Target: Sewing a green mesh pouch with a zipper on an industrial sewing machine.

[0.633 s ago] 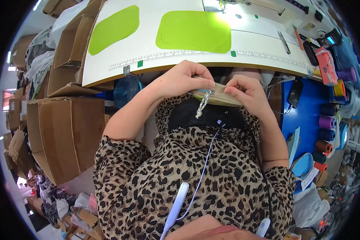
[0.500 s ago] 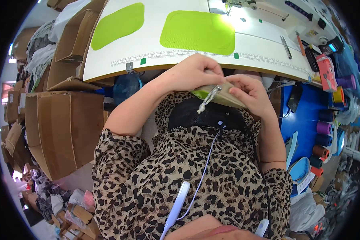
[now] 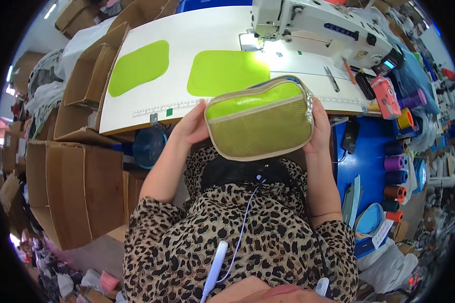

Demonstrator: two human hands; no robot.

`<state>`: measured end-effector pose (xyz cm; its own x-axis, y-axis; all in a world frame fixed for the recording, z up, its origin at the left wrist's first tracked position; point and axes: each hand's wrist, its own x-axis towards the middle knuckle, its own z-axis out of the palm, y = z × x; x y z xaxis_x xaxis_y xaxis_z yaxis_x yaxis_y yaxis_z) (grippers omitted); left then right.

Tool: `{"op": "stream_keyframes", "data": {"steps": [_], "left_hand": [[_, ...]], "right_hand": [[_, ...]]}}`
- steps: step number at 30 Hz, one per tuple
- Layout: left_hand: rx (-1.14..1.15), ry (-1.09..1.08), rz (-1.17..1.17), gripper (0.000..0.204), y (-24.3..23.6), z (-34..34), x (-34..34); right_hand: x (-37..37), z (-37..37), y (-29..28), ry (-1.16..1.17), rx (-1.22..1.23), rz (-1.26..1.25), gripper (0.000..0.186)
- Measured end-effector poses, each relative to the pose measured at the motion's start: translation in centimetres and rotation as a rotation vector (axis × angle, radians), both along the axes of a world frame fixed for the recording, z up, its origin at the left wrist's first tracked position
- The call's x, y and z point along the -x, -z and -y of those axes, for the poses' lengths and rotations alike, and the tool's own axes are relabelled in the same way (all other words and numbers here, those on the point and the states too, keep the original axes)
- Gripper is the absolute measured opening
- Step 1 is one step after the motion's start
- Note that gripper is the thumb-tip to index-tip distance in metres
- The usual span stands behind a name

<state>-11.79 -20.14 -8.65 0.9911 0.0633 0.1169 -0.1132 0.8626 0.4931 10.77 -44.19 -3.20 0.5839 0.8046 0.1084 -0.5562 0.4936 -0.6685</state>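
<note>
A green and olive zippered pouch (image 3: 260,126) with beige piping is held up in front of me, its broad face turned toward me. My left hand (image 3: 193,122) grips its left end, and my right hand (image 3: 318,129) grips the right end, where a pale cord zipper pull (image 3: 309,108) hangs. Fingers of both hands are partly hidden behind the pouch. Beyond it, two lime-green rounded panels lie on the white table: one panel (image 3: 140,68) at the left, the other panel (image 3: 227,73) partly covered by the pouch.
A white sewing machine (image 3: 318,25) with its lamp lit stands at the far right. Near it are tweezers (image 3: 331,79) and a pink packet (image 3: 387,97). Thread spools (image 3: 395,163) line the blue surface (image 3: 346,171) at right. Cardboard boxes (image 3: 81,187) stand at left.
The pouch has been raised from near my lap and turned so its broad face shows. My hands have moved apart to its two ends. The head view has shifted, showing more of the sewing machine.
</note>
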Motion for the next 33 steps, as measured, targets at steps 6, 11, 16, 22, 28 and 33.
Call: {"op": "stream_keyframes", "data": {"steps": [6,11,16,22,28,33], "left_hand": [[0.193,-0.187,0.138,0.052,2.2,-0.2,0.5],[0.19,-0.305,0.092,0.038,0.8,-1.0,0.4],[0.209,-0.318,0.036,0.038,1.0,-1.2,0.7],[0.194,-0.289,0.115,0.041,-2.1,1.0,0.2],[-0.074,-0.491,-0.105,0.042,-8.1,5.1,0.3],[-0.091,-0.512,-0.13,0.042,-8.9,5.6,0.3]], "right_hand": [[2.1,-0.9,-0.4,0.144,0.088,-0.097,0.029],[1.4,-0.3,2.9,-0.011,-0.104,-0.092,0.04],[2.0,-0.6,3.7,-0.131,-0.229,-0.139,0.037],[0.6,0.6,4.2,-0.17,-0.175,-0.285,0.047],[-1.7,1.0,8.5,-0.2,-0.238,-0.301,0.045],[-2.0,0.8,9.0,-0.187,-0.224,-0.33,0.044]]}}
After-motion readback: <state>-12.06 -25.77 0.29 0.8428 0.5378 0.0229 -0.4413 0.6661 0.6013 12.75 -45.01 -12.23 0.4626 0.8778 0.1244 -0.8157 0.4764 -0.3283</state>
